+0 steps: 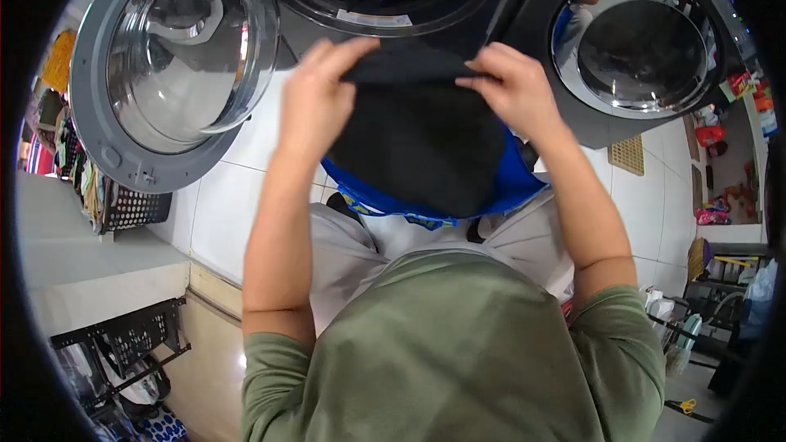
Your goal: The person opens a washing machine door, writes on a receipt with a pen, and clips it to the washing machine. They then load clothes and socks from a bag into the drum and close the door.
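Note:
A black piece of clothing [417,131] is stretched between my two hands, its top edge folded over. My left hand [318,94] pinches its upper left corner, with the fingers bent over the edge. At the upper right corner my right hand [514,86] grips the cloth between thumb and fingers. Below the cloth, a blue bag [520,168] with a patterned edge sits between my knees. What the bag holds is hidden by the cloth. Just beyond my hands is the open front-loading washing machine [372,20], its drum dark inside.
The washer's round glass door [176,57] hangs open on the left. A second dark machine [643,45] with a closed round door stands at the right. A black laundry basket [135,206] with clothes is at the left. A beige mat [626,155] lies on the white tiled floor [254,151].

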### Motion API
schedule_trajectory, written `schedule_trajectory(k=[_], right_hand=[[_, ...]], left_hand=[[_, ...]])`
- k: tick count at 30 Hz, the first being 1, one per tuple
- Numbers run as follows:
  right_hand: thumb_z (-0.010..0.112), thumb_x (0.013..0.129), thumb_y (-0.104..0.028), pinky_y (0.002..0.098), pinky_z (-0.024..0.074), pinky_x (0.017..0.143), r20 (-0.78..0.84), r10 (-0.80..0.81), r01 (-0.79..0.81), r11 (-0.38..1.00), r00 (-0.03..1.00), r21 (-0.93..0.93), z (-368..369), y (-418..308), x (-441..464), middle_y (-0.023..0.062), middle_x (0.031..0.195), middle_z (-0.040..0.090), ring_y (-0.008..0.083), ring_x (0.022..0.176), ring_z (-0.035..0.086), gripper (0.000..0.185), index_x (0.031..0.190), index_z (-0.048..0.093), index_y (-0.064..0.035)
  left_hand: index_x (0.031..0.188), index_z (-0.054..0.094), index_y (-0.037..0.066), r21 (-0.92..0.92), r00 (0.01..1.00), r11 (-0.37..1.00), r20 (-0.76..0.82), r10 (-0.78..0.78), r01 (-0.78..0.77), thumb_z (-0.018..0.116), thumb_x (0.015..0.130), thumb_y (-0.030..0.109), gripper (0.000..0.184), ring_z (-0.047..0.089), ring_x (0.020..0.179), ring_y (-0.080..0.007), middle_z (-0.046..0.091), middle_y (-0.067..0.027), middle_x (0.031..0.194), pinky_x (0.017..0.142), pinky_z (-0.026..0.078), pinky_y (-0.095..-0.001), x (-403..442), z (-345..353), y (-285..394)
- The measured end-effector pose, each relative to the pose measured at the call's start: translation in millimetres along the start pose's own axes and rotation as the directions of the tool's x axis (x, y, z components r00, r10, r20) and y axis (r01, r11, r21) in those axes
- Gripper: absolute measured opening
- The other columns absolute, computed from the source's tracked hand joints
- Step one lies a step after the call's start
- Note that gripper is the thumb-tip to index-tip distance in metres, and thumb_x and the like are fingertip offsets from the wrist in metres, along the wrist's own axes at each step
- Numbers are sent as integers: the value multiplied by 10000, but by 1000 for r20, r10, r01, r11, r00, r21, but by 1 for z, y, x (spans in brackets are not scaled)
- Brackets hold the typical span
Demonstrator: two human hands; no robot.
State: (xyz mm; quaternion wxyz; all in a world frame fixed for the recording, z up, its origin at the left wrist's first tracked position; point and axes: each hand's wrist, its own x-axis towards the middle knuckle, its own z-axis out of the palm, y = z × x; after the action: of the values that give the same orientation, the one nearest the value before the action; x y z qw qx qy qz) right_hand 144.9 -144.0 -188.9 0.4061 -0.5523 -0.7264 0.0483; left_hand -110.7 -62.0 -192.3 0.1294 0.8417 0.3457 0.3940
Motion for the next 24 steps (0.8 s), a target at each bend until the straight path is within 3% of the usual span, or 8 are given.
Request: schedule_trajectory(k=[3,7,8,11,14,19,21,24], right_hand=[[785,769,-176,341,397,544,-59,31,-33,998,998,-47,-32,-10,34,116,617,458,180,566,408,325,732,511,-7],[722,854,-165,351,474,641,-428,-194,247,966,883,71,-51,-36,70,87,772,628,189,700,597,161,885,652,-24],[759,799,-140,338,471,640,-495,-285,340,940,821,24,-40,-38,80,90,693,579,167,679,588,192,780,638,7],[744,830,-140,304,460,625,237,134,-198,942,962,271,-54,-57,98,53,708,584,115,644,559,177,776,635,-12],[742,835,-138,243,459,641,-345,-58,261,772,937,579,-65,-52,128,2,746,621,75,669,546,213,958,637,1],[873,700,-264,301,390,1063,8,-172,152,887,985,436,54,-21,86,190,1360,552,273,1217,553,908,1427,415,30],[888,677,-296,324,386,1066,330,-66,-236,567,942,789,95,-8,66,178,1325,587,247,1225,542,855,1378,499,1],[853,732,-292,352,490,930,311,245,-362,836,918,412,46,0,77,127,1109,702,214,1041,646,547,1167,671,-15]], left_hand=[[1189,677,204,316,978,931,-34,205,-184,657,736,-7,499,642,815,-324,602,-115,885,722,529,-397,35,-29,23],[1292,637,267,437,986,893,-71,149,-103,680,864,99,461,657,973,-220,666,-97,1020,846,510,-346,79,-85,57],[1076,702,73,477,925,842,-138,354,-251,588,786,-23,327,622,845,-258,615,-117,901,793,492,-340,87,-98,81],[1043,719,63,488,864,842,-296,407,-230,497,685,-84,446,620,882,-309,610,-164,885,833,481,-350,120,-116,92],[1092,676,0,369,798,901,-459,390,-228,477,817,22,340,641,1042,-339,683,-223,1050,924,478,-348,154,-142,92],[1125,655,-3,625,623,721,-445,643,-298,502,880,118,313,655,1011,-354,668,-245,1092,887,495,-368,225,-171,92],[1113,650,0,533,644,797,-509,571,-284,509,893,138,296,656,980,-341,670,-223,1054,869,504,-372,231,-199,94],[1096,643,4,168,746,940,-574,339,-297,519,912,168,276,658,933,-320,674,-189,996,842,517,-379,229,-228,99]])
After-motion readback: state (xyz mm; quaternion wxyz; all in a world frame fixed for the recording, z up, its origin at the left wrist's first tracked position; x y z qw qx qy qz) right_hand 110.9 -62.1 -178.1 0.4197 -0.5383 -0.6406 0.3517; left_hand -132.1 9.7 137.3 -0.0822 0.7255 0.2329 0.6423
